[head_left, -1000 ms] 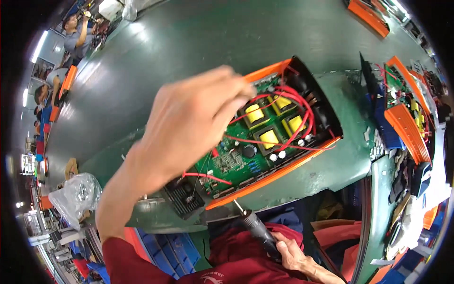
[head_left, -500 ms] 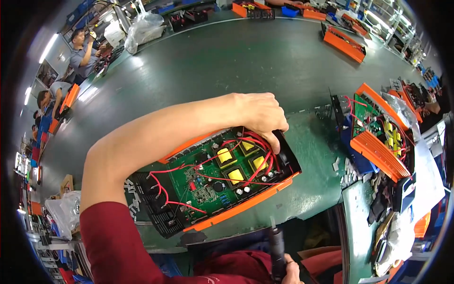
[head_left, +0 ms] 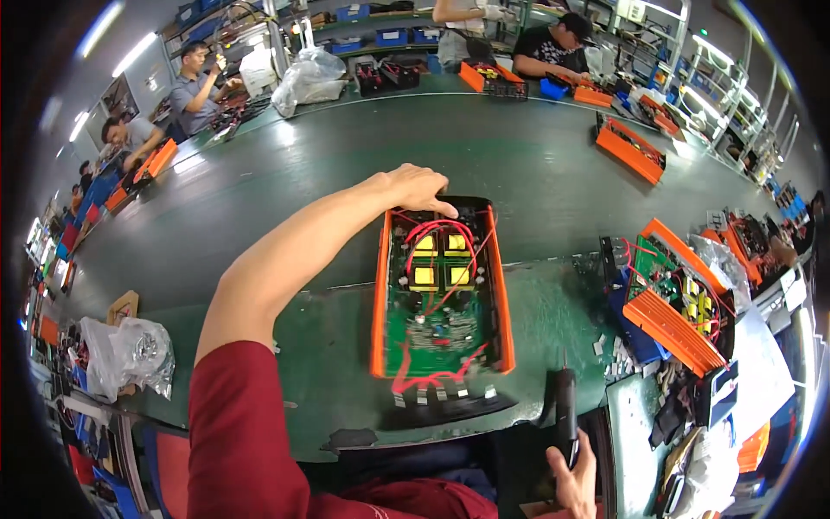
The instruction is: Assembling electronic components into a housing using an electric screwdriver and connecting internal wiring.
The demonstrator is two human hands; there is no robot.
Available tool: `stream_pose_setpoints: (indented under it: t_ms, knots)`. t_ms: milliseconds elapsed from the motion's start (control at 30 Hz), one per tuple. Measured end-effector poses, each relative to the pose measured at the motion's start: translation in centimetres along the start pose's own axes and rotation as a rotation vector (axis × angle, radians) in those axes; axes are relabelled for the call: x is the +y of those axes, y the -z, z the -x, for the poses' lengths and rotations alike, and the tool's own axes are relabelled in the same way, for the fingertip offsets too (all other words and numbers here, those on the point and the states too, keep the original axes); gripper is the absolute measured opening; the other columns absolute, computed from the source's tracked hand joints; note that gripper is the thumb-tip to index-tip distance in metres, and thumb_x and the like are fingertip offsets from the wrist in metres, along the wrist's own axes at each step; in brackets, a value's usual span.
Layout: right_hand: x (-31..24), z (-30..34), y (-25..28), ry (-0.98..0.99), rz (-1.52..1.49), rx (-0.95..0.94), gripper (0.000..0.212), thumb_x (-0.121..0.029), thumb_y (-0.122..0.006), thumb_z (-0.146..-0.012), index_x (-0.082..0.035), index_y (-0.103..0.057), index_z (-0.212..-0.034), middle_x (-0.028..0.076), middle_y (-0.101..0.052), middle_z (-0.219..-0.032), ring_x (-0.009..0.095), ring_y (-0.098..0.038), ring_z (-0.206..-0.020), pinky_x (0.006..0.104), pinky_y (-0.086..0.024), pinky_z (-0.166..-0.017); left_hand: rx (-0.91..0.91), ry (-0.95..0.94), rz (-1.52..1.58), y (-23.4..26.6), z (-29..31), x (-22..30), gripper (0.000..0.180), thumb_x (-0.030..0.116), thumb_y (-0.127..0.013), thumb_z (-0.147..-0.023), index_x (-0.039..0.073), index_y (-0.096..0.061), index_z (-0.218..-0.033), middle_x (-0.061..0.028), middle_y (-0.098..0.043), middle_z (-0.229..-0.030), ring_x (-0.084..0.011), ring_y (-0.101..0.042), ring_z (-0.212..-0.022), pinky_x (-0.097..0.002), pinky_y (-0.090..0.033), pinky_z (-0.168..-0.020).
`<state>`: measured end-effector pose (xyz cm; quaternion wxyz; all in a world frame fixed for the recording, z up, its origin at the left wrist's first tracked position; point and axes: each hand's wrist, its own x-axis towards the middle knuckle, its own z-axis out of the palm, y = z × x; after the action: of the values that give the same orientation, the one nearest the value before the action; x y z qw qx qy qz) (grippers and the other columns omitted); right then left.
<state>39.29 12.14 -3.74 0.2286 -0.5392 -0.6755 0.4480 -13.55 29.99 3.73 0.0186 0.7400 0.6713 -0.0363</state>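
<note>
In front of me lies a long electronic device with orange side walls, its top uncovered. Inside it sit a green circuit board, yellow-wrapped transformers and looping red wires. My left hand grips the device's black far end, thumb on the inner side; its other fingers are partly hidden. At the near end is a black end panel, smeared by motion. My right hand holds a dark powered screwdriver upright by the bench edge, bit upward, apart from the device.
A second open orange device rests on a blue bin at the right, near scattered small metal pieces. Another orange housing lies farther back. Plastic bags are at the left. Several people work around the bench.
The device has turned from slanting to lying lengthwise away from me, my left hand still on its far end. My right hand and the screwdriver have moved rightward and up. The view has tilted upward.
</note>
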Motion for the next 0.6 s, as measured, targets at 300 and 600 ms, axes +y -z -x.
stream_pose_setpoints:
  t_ms: [300,600]
  knots:
    - [-6.2,-3.5,-3.1,0.499,0.335,0.184,0.053,-0.003,-0.063,-0.088,0.0,-0.051,-0.14,0.023,-0.05,-0.135,0.04,-0.049,-0.129,0.0465,-0.037,-0.113,-0.064,0.459,0.433,-2.7,13.2,-1.0,0.07,0.064,-0.057,-0.096,-0.003,-0.074,-0.102,-0.0259,-0.072,-0.086,-0.0376,-0.071,-0.082,-0.0479,-0.054,-0.078]
    - [-5.3,-10.5,-3.8,0.671,0.531,0.19,0.037,0.003,-0.06,-0.096,0.0,-0.059,-0.133,0.023,-0.054,-0.14,0.041,-0.053,-0.131,0.0471,-0.043,-0.109,0.229,0.693,0.501,-5.0,24.7,5.6,0.052,0.043,-0.059,-0.103,-0.006,-0.066,-0.09,-0.0232,-0.058,-0.065,-0.0258,-0.058,-0.06,-0.0414,-0.048,-0.063]
